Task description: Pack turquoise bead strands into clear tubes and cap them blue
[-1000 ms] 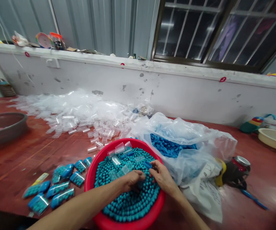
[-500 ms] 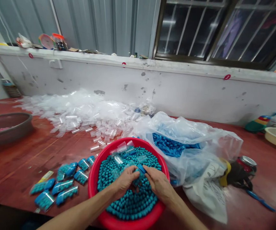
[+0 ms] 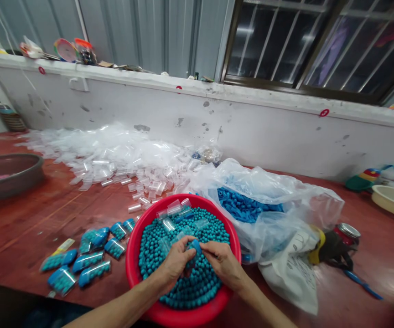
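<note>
Over a red basin [image 3: 134,255] of turquoise beads [image 3: 200,294], my two hands meet at a small clear container with a blue cap [image 3: 194,246]. My left hand [image 3: 178,260] is closed around the container, hiding most of its body. The fingertips of my right hand [image 3: 221,260] are pinched together at the right edge of the cap. Several empty clear containers [image 3: 174,208] lie on the beads at the basin's back. Left of the basin, several bead-filled containers with blue caps [image 3: 94,272] lie on the red table [image 3: 63,214].
A large heap of clear containers [image 3: 115,152] spreads along the wall. An open plastic bag of blue caps [image 3: 241,205] stands right of the basin, near a white cloth bag [image 3: 294,278] and a metal-lidded jar [image 3: 348,232]. A grey tub [image 3: 22,177] is far left, a cream basin [image 3: 393,200] far right.
The blue cap has moved slightly left and now sits over the container's top in my left hand. My right hand has shifted from beside it to its right edge.
</note>
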A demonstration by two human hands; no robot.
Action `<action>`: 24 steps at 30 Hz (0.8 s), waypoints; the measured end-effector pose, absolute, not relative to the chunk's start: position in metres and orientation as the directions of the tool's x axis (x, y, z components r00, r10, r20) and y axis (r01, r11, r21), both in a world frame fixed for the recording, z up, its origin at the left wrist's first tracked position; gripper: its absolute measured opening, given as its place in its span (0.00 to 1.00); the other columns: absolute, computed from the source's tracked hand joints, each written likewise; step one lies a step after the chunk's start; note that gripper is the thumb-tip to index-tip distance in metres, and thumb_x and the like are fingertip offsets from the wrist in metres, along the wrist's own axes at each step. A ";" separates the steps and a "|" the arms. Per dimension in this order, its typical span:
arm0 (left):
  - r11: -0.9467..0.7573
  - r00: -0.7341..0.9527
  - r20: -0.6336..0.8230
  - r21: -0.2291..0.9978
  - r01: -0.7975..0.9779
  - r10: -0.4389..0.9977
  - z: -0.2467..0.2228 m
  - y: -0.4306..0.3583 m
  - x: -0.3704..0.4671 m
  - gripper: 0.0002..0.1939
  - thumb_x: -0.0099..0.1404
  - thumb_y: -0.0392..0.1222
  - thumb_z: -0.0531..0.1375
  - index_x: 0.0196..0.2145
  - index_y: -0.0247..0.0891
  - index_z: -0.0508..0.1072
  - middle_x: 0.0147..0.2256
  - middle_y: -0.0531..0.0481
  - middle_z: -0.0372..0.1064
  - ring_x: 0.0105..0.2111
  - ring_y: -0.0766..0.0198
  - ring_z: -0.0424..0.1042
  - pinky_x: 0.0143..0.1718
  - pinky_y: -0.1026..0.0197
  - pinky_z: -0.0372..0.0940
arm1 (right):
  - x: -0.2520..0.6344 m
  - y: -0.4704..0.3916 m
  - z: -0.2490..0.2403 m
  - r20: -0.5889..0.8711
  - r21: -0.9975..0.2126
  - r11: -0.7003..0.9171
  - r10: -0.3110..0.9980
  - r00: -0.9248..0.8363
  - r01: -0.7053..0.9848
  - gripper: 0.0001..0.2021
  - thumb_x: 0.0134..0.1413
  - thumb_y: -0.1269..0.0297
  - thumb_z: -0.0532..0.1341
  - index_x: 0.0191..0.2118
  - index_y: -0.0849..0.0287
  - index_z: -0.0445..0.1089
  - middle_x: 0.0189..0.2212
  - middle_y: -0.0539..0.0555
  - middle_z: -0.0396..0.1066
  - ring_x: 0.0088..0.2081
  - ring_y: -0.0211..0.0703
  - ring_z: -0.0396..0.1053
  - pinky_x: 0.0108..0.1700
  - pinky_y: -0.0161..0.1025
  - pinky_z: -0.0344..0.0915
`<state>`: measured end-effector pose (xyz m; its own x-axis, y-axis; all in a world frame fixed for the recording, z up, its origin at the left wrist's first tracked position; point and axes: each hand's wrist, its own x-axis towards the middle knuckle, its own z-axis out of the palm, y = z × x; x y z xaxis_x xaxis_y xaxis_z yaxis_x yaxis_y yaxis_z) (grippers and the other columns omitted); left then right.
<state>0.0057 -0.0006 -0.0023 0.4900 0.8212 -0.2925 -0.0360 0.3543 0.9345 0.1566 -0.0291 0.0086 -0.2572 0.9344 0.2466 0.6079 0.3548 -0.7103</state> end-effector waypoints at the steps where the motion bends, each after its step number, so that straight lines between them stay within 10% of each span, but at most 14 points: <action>1: 0.350 0.472 -0.292 0.936 -0.037 0.832 -0.001 -0.001 0.006 0.23 0.51 0.50 0.58 0.42 0.37 0.61 0.14 0.63 0.51 0.10 0.76 0.49 0.11 0.71 0.44 | 0.156 -0.029 0.008 0.254 -0.692 0.375 0.926 -0.278 0.617 0.14 0.56 0.67 0.49 0.33 0.57 0.72 0.25 0.52 0.69 0.29 0.40 0.66 0.33 0.35 0.61; 13: 0.271 0.579 -0.276 0.958 0.096 0.767 0.013 -0.001 -0.014 0.18 0.54 0.50 0.54 0.40 0.39 0.58 0.20 0.59 0.60 0.12 0.73 0.61 0.12 0.71 0.52 | 0.159 -0.014 0.012 -0.139 -0.990 -0.141 0.983 -0.117 -0.008 0.26 0.37 0.67 0.60 0.49 0.59 0.62 0.31 0.50 0.68 0.28 0.39 0.66 0.24 0.34 0.65; 20: 0.180 0.431 -0.217 0.976 0.125 0.876 0.007 -0.010 -0.006 0.22 0.57 0.45 0.50 0.50 0.42 0.54 0.23 0.58 0.57 0.12 0.73 0.55 0.13 0.67 0.55 | 0.143 -0.029 0.023 0.011 -0.877 0.121 0.973 -0.231 0.465 0.22 0.52 0.62 0.53 0.53 0.58 0.59 0.41 0.55 0.69 0.40 0.45 0.67 0.43 0.42 0.63; 24: 0.097 0.399 -0.108 0.994 0.048 0.911 0.008 -0.008 -0.005 0.26 0.54 0.40 0.53 0.51 0.37 0.56 0.40 0.46 0.65 0.38 0.61 0.67 0.41 0.60 0.61 | 0.135 -0.038 0.024 -0.077 -0.767 0.113 0.961 -0.266 0.631 0.45 0.37 0.59 0.64 0.60 0.65 0.43 0.56 0.65 0.51 0.56 0.56 0.49 0.54 0.48 0.52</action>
